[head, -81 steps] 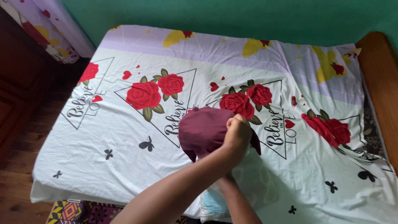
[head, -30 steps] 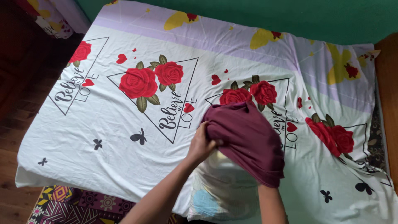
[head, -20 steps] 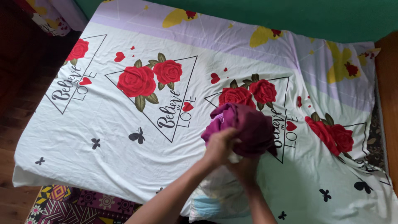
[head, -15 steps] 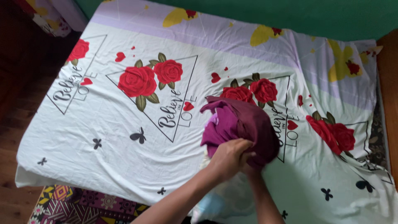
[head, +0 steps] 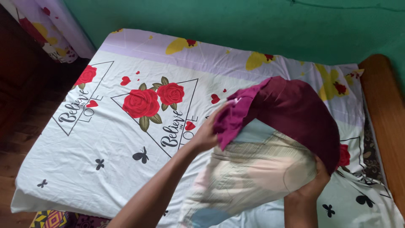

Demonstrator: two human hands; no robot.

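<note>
Over the near right of the bed (head: pixel 105 139), we hold a pale pillow (head: pixel 249 173) with a maroon cover (head: pixel 295 114) drawn over its far end only. Our left hand (head: pixel 206 135) pinches the cover's open edge; our right hand (head: pixel 314 183) clasps pillow and cover at the right corner. We judge the covering just begun: most of the pillow is bare.

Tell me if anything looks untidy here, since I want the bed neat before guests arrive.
The maroon pillowcase covers only the far end of the pale pillow; its open edge is bunched in the left hand, while the right hand holds the other side. The rose-print bedsheet is rumpled near the wooden bed frame.
</note>
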